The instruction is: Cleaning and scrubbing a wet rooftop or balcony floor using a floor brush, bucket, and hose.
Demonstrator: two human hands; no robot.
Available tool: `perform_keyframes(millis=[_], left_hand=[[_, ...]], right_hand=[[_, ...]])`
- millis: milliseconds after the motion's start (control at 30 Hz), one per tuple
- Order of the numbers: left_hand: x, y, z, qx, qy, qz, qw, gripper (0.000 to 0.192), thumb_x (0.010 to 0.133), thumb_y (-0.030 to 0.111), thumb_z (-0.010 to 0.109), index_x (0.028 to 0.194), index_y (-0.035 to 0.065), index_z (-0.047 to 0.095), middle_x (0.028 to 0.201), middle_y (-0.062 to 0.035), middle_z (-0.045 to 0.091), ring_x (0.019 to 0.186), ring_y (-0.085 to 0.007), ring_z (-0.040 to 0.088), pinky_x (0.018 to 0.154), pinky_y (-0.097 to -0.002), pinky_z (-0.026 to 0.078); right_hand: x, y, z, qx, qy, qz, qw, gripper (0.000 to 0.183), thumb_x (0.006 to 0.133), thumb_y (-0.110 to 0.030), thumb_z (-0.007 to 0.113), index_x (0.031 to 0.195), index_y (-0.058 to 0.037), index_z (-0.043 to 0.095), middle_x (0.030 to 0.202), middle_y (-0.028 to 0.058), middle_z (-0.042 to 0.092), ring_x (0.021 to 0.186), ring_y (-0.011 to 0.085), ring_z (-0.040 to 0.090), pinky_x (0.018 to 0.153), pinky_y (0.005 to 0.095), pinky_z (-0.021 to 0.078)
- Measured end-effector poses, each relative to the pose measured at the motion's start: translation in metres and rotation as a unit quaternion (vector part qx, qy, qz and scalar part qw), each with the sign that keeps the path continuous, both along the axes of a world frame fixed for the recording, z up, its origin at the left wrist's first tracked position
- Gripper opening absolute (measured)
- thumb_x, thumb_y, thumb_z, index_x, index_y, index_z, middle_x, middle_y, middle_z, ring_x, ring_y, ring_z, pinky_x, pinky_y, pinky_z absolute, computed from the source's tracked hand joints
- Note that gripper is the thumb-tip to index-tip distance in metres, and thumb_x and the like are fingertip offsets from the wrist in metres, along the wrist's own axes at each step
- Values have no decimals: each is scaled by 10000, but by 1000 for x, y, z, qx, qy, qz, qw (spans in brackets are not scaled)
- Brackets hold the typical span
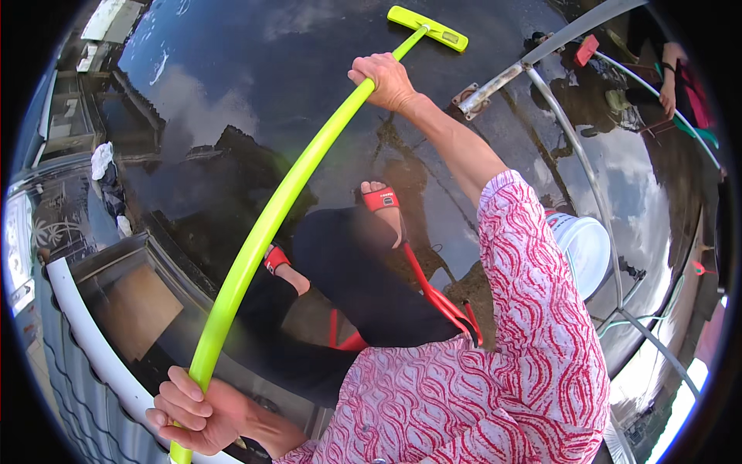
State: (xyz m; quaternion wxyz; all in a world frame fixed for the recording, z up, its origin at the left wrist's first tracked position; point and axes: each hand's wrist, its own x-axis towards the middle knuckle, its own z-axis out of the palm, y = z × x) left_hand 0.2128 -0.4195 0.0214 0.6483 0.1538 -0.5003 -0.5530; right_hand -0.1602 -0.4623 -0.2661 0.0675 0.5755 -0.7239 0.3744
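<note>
My left hand (197,410) is closed around the lower end of a long lime-green pole (261,238) at the bottom left. Farther up, my right hand (382,81) grips the same pole close to its head. The pole ends in a flat lime-green broom or squeegee head (428,28) at the top, lying over the wet, dark, reflective floor (324,98). The head's underside is hidden. My dark-trousered legs and red-strapped sandals (381,199) show below the pole, with parts of a red metal-framed seat (432,293) beneath me.
A white plastic bucket (584,255) stands right of my arm beside a curved metal frame (574,139). Another person's hand (668,98) is near a white pole with a red head (586,50). At left are a white-edged ledge (98,342) and a board (138,307).
</note>
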Motion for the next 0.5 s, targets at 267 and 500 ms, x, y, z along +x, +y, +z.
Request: perform_keyframes(millis=[267, 500], left_hand=[[64, -4, 123, -168, -2, 8, 986, 245, 911, 236, 378, 712, 98, 418, 409, 78, 242, 355, -46, 271, 424, -209, 326], [8, -7, -19, -19, 49, 85, 995, 158, 868, 39, 445, 714, 63, 423, 475, 29, 293, 471, -83, 314, 565, -260, 311]], right_hand=[[161, 5, 59, -136, -81, 117, 980, 228, 695, -191, 640, 581, -120, 456, 460, 11, 478, 441, 188, 527, 463, 301, 382], [6, -78, -1, 14, 69, 86, 994, 152, 768, -209, 561, 691, -118, 466, 612, 45, 550, 642, 268, 557, 619, 387, 438]])
